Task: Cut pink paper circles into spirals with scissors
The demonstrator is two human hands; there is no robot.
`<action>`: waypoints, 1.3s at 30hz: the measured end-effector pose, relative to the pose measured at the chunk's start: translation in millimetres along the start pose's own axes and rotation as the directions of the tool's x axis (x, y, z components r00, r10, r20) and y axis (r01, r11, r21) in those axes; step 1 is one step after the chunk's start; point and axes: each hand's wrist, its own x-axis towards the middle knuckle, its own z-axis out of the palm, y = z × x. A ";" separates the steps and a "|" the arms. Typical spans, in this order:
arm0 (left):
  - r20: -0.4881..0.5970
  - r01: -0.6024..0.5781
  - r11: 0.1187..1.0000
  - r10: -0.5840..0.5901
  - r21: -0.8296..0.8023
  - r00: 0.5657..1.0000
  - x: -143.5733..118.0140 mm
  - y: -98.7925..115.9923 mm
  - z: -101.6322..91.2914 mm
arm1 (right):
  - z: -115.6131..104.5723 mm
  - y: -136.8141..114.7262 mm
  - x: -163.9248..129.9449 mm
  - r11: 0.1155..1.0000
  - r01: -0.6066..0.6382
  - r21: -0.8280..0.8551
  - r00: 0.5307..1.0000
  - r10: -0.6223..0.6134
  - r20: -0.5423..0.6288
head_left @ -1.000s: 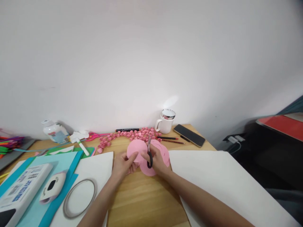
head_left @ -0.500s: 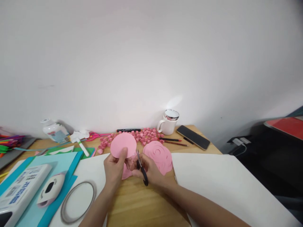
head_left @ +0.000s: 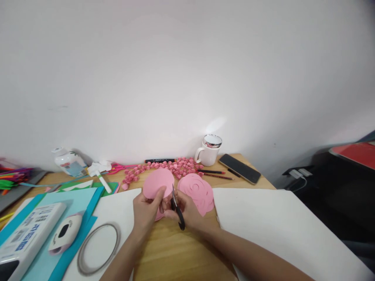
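My left hand point(head_left: 145, 210) pinches the lower edge of a pink paper disc point(head_left: 158, 182) and holds it upright over the wooden desk point(head_left: 175, 253). My right hand point(head_left: 187, 212) grips small black-handled scissors point(head_left: 177, 208), whose blades touch the disc's right edge. A stack of pink discs cut into spirals point(head_left: 197, 191) lies just to the right of my hands. Behind them is a spread of several small rolled pink paper roses point(head_left: 164, 168).
Large white sheets point(head_left: 281, 230) lie on both sides. A wire ring point(head_left: 98, 246), a paper punch point(head_left: 62, 234) and a white box point(head_left: 27, 234) on blue card sit at the left. A mug point(head_left: 210, 150), phone point(head_left: 239, 168), pencils point(head_left: 215, 174), marker point(head_left: 159, 160) and glue bottle point(head_left: 68, 162) line the back.
My left hand lifted one pink disc off the stack and drew it left. My right hand followed with the scissors and brought the blades to the disc's edge.
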 end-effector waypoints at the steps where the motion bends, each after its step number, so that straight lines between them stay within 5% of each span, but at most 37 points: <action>1: -0.002 0.001 1.000 -0.001 0.009 1.000 -0.3 0.9 0.0 | 0.3 1.2 0.0 1.000 -0.006 0.016 1.000 0.006 -0.003; 15: -0.099 -0.004 0.997 0.013 0.083 0.995 -0.5 -3.2 1.0 | 5.7 3.2 -2.1 0.997 -0.009 0.077 0.997 0.015 -0.071; 32: 0.184 0.119 0.992 -0.110 -0.040 0.977 1.5 -2.5 -1.0 | 7.1 -7.7 -1.8 0.997 0.005 0.072 0.995 0.003 -0.104; 39: 0.198 0.099 0.992 -0.083 -0.074 0.977 1.7 -3.3 -0.6 | 5.7 0.4 -1.7 0.999 0.026 0.037 0.993 -0.022 -0.117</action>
